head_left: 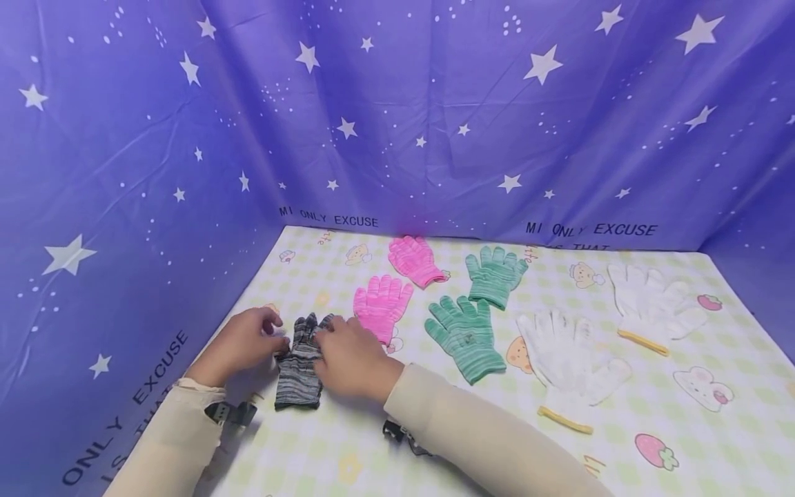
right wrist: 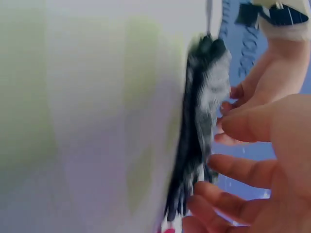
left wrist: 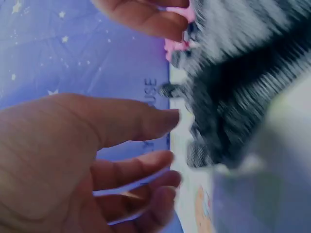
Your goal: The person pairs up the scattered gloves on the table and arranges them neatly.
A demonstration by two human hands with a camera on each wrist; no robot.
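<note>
A black-and-grey striped knit glove [head_left: 298, 383] lies on the table between the two hands, its fingers toward the back. Beside its left edge is my left hand [head_left: 243, 345], fingers loosely bent; in the left wrist view a gap separates the thumb [left wrist: 141, 119] from the glove [left wrist: 218, 92]. My right hand [head_left: 355, 360] is over the glove's right side. In the right wrist view its fingers [right wrist: 238, 170] are spread and slightly bent at the glove [right wrist: 206, 97], with nothing pinched between them. Whether the fingertips press on it is hard to tell.
Two pink gloves [head_left: 380, 307] lie just behind the right hand. Farther right are two green gloves [head_left: 468, 342] and two white gloves [head_left: 559, 352] with yellow cuffs. A checked cloth [head_left: 348, 442] covers the table; a purple starry curtain [head_left: 428, 103] stands behind and left.
</note>
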